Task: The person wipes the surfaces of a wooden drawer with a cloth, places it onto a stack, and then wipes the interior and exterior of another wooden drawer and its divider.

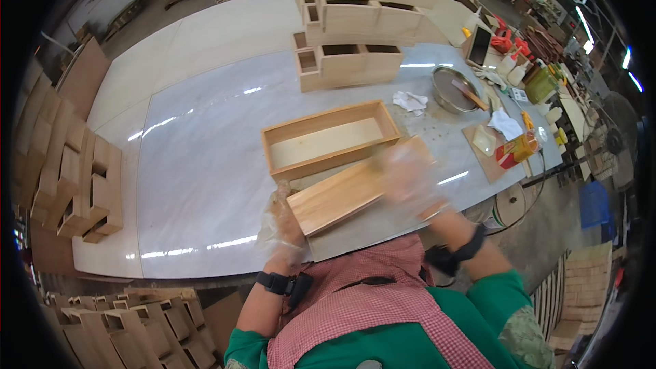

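A long wooden box (336, 199) lies on the table close in front of me, a smooth side facing up. At its left end, my left hand (281, 215) in a clear plastic glove grips the edge. Over its right part is my right hand (408, 176), also in a clear glove; motion smears its fingers, and I cannot make out whether it holds anything. Just beyond lies a second, open-topped wooden box (331, 138), its pale bottom showing.
Stacked wooden boxes (359, 67) stand at the back, more (74, 164) at the left. To the right are a metal bowl (444, 99) with a brush (471, 94), a crumpled white cloth (410, 101), a red-yellow can (516, 150) and several bottles (517, 72).
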Available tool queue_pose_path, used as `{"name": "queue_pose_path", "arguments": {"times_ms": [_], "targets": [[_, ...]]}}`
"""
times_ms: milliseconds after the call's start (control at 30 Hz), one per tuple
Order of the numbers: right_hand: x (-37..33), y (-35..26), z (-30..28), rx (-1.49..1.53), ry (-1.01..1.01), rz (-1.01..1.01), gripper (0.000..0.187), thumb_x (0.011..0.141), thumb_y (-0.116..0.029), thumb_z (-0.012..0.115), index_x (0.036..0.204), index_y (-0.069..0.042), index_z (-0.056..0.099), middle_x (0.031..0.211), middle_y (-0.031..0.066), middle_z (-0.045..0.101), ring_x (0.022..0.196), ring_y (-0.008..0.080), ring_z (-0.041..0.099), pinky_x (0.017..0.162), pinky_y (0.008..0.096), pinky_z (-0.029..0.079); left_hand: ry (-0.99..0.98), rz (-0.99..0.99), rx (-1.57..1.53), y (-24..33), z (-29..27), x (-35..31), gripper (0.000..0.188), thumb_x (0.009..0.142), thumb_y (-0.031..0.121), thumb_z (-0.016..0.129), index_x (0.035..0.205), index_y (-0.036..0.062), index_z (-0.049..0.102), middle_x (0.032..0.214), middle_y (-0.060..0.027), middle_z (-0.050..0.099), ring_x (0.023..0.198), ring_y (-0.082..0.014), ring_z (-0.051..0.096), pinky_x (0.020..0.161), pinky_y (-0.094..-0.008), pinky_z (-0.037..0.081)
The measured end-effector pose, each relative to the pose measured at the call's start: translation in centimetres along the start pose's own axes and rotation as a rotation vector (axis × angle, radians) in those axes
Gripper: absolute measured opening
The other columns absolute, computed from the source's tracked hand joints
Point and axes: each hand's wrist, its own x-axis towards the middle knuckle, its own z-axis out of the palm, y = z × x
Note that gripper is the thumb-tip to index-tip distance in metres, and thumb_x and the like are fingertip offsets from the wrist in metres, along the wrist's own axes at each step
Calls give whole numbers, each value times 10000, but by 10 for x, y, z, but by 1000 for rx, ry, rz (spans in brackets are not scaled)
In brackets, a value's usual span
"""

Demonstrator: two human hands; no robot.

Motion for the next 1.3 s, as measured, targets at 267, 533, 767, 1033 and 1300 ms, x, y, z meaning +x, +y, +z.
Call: {"name": "queue_pose_path", "arguments": {"times_ms": [267, 533, 767, 1033, 1300], "targets": [[-11, 41, 20, 499, 270, 310, 110, 784, -128, 551, 837, -50, 607, 739, 136, 584, 716, 311, 601, 636, 431, 498, -41, 15, -81, -17, -9, 10, 402, 986, 400, 468, 1064, 12, 537, 914, -106, 637, 808, -175, 640, 720, -287, 537], [6, -2, 0, 233, 397, 163, 157, 747, -177, 594, 848, -67, 644, 708, 129, 603, 670, 301, 618, 565, 439, 492, 9, -31, -434, -38, -8, 20, 379, 978, 411, 496, 1028, 37, 523, 900, -97, 627, 759, -167, 635, 673, -293, 551], [-22, 67, -28, 118, -29, 617, 211, 784, -215, 587, 915, -67, 659, 829, 146, 635, 732, 321, 622, 617, 447, 503, 129, 111, -225, -2, 13, -2, 380, 976, 412, 501, 1007, 35, 538, 823, -75, 609, 742, -157, 624, 648, -286, 535], [-48, 28, -50, 205, 166, 500, 292, 795, -176, 618, 1067, -69, 612, 964, 152, 623, 849, 321, 622, 707, 414, 516, 180, -123, -404, -8, 3, 1, 417, 942, 371, 538, 1139, 5, 558, 1004, -131, 660, 871, -240, 660, 726, -340, 563], [-6, -34, -64, 405, -41, 192, 256, 862, -149, 535, 1095, -55, 584, 676, 131, 578, 581, 275, 600, 494, 386, 484, 3, 94, -188, -30, -10, 18, 407, 971, 379, 488, 1110, 6, 570, 973, -133, 661, 883, -230, 654, 744, -332, 559]]}}
